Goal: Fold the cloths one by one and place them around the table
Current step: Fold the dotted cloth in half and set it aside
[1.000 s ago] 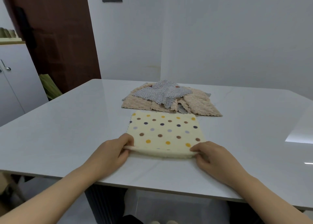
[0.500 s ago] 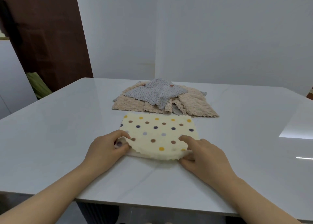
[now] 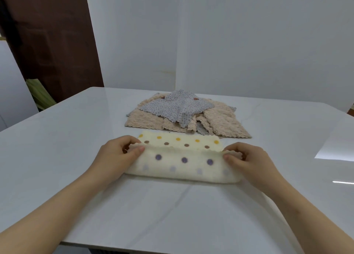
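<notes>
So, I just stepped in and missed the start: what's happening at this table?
A person is folding a cream polka-dot cloth on the white table. The left hand and right hand each pinch a corner of the flap doubled over it, just short of the far edge. A heap of beige and grey cloths lies behind, unfolded.

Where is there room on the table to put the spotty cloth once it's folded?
The table is bare left of the left hand and the pile of cloths, bare right of the right hand, and bare along the near edge in front of the spotty cloth. The middle is crowded: the pile lies just behind that cloth, which both hands pinch.
</notes>
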The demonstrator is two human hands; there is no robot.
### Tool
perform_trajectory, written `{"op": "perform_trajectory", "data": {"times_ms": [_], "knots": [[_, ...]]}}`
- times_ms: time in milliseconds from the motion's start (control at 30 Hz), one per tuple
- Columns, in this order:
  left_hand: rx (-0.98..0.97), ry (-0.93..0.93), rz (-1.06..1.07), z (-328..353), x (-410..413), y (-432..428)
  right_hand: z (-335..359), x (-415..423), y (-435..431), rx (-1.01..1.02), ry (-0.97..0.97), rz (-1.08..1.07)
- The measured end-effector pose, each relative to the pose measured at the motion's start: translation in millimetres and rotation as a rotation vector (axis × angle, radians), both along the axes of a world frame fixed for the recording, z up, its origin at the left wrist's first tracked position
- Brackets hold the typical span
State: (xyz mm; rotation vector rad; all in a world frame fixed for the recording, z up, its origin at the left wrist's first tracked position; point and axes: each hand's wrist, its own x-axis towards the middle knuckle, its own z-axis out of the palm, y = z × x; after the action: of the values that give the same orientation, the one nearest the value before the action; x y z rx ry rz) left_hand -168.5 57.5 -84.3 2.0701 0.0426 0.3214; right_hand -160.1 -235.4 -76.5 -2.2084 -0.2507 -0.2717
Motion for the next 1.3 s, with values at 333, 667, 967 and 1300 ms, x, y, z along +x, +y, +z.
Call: {"op": "perform_trajectory", "data": {"times_ms": [333, 667, 967, 1300], "knots": [[-0.034, 0.133, 0.133, 7.8, 69.1, -2.7, -2.5, 70.3, 21.4, 0.169, 0.082, -0.18], [0.227, 0.011, 0.274, -17.7, 80.5, -9.2, -24.6, 84.7, 27.5, -0.167, 0.077, -0.289], [0.209, -0.028, 0.275, -14.7, 86.6, -3.0, -24.6, 84.5, 28.6, -0.145, 0.005, -0.317], [0.486, 0.119, 0.209, -21.9, 98.4, -3.7, -26.8, 90.6, 31.4, -0.383, 0.092, -0.372]]}}
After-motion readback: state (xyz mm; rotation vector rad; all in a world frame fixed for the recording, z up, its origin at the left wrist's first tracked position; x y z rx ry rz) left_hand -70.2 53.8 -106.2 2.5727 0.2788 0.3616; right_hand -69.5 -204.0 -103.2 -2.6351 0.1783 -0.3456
